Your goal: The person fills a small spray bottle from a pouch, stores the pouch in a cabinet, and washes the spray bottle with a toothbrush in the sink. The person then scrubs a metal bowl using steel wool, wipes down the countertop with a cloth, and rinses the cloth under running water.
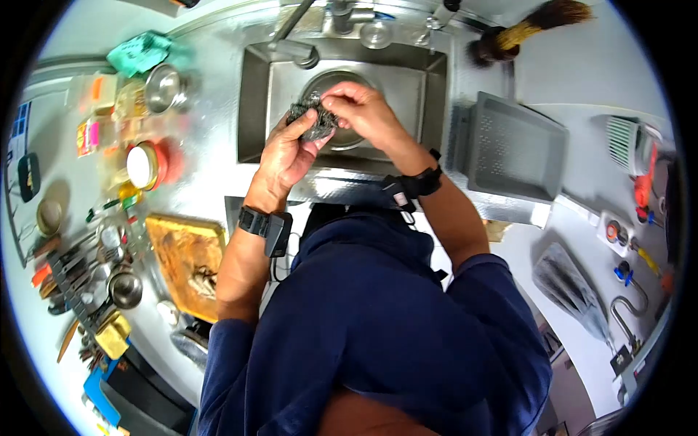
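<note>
Over the sink, my left hand point(291, 149) is closed around a grey steel wool scourer point(318, 131), its thumb pressed on top. My right hand point(369, 116) meets the scourer from the right, with thumb and fingertips pinched at its upper edge. Strands of the mesh show between the two hands. Below them, a round metal bowl or basin point(338, 76) sits in the steel sink point(398, 71), partly hidden by my hands. The faucet spout point(297, 51) reaches over the sink's back left.
A grey perforated plastic tray point(518, 149) stands right of the sink. To the left are a metal bowl point(165, 89), a white-lidded jar point(142, 166) and a wooden cutting board point(185, 254). A bristle brush point(534, 29) lies at the back right.
</note>
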Action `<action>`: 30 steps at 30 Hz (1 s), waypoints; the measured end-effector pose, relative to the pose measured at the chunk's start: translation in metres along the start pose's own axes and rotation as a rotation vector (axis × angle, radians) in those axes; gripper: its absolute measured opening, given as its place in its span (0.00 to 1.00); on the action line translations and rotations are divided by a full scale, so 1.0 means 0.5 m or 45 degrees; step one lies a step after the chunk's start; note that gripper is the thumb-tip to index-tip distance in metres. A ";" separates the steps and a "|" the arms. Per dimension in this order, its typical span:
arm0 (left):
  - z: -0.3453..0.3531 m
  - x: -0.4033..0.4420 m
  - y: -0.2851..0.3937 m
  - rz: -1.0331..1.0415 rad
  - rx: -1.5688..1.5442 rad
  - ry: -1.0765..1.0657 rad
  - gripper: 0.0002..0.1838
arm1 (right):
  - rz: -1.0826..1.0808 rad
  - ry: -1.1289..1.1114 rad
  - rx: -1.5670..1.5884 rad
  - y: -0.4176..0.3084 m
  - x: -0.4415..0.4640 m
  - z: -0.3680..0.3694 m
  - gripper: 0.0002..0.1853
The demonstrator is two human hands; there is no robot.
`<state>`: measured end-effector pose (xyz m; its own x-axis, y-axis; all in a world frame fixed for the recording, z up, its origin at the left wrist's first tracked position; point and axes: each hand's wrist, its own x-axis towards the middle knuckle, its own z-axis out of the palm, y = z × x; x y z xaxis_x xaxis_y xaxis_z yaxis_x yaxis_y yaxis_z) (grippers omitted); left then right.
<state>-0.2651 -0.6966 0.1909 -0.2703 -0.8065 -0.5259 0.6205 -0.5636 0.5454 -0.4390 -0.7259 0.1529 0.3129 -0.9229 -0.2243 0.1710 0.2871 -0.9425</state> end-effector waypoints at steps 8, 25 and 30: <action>-0.043 0.100 -0.097 -0.150 -0.031 0.149 0.10 | -0.142 0.271 -0.971 0.010 -0.042 -0.076 0.12; 0.119 0.432 -0.296 -0.304 -0.388 -0.140 0.14 | -0.381 0.333 -2.061 -0.099 0.222 -0.467 0.25; 0.163 0.446 -0.299 -0.376 -0.635 -0.161 0.17 | 0.047 0.323 -2.151 -0.076 0.248 -0.461 0.27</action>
<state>-0.4783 -0.8068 0.0454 -0.5508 -0.6605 -0.5103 0.7683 -0.6401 -0.0009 -0.6220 -0.9102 0.1040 0.1196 -0.9851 -0.1240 -0.9897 -0.1084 -0.0936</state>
